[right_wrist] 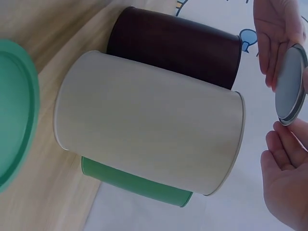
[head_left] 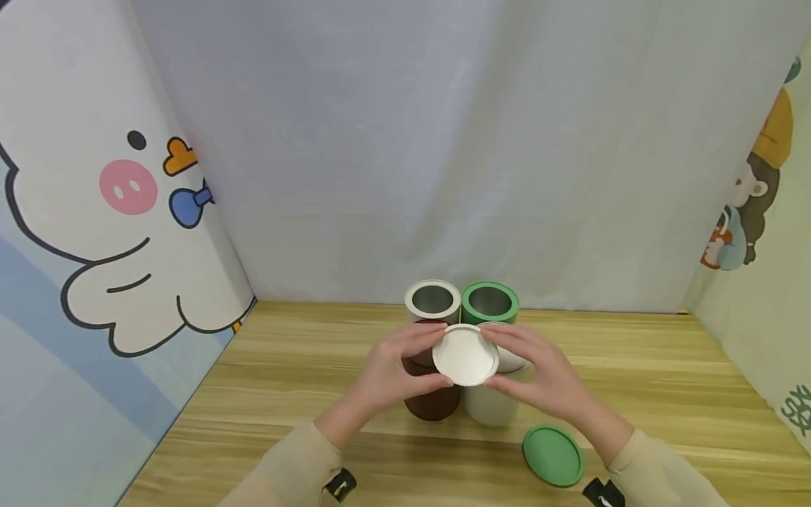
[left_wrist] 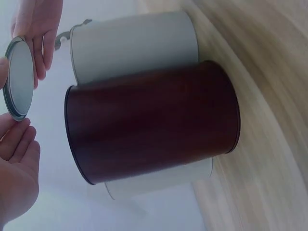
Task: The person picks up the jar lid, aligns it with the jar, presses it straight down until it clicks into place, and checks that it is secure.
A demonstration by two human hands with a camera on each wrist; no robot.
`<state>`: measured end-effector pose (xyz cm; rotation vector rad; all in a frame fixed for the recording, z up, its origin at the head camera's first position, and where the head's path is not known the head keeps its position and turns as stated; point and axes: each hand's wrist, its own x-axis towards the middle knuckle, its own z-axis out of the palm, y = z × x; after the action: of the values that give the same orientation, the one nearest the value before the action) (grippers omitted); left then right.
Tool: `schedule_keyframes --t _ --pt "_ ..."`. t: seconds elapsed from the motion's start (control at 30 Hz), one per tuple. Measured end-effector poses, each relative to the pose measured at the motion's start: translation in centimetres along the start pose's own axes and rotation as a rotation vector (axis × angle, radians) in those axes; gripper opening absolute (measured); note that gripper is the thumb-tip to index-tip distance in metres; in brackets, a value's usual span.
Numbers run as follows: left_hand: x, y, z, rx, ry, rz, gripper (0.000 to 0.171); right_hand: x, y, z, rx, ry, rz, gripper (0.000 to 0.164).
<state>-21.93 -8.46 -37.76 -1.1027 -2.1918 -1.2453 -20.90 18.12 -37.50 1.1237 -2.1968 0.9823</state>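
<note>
A round white lid (head_left: 466, 355) is pinched at its rim between both hands, raised in front of the canisters. My left hand (head_left: 394, 370) grips its left side with fingers above and thumb below. On the opposite side, my right hand (head_left: 543, 367) pinches it the same way. Behind the hands stand a dark brown canister (head_left: 433, 405) at front left and a white canister (head_left: 491, 405) at front right, both partly hidden. In the left wrist view the lid (left_wrist: 21, 79) is tilted, away from the brown canister (left_wrist: 154, 122).
Farther back, an open white canister (head_left: 433, 285) and an open green canister (head_left: 491, 286) stand side by side. A green lid (head_left: 553, 455) lies on the wooden table (head_left: 304, 345) near my right forearm. A pale curtain (head_left: 443, 141) hangs behind the table.
</note>
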Motion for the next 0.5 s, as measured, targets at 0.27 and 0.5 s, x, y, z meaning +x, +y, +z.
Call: schedule_keyframes --t 0.27,0.5 --pt "1.5 -1.3 -0.9 0.045 0.001 -0.116 0.063 2.0 1.6 0.6 -0.027 -0.007 0.051 0.060" --pt "2.8 -2.6 -1.4 0.001 -0.015 -0.249 0.063 4.0 2.8 0.8 0.002 -0.062 0.123 0.056"
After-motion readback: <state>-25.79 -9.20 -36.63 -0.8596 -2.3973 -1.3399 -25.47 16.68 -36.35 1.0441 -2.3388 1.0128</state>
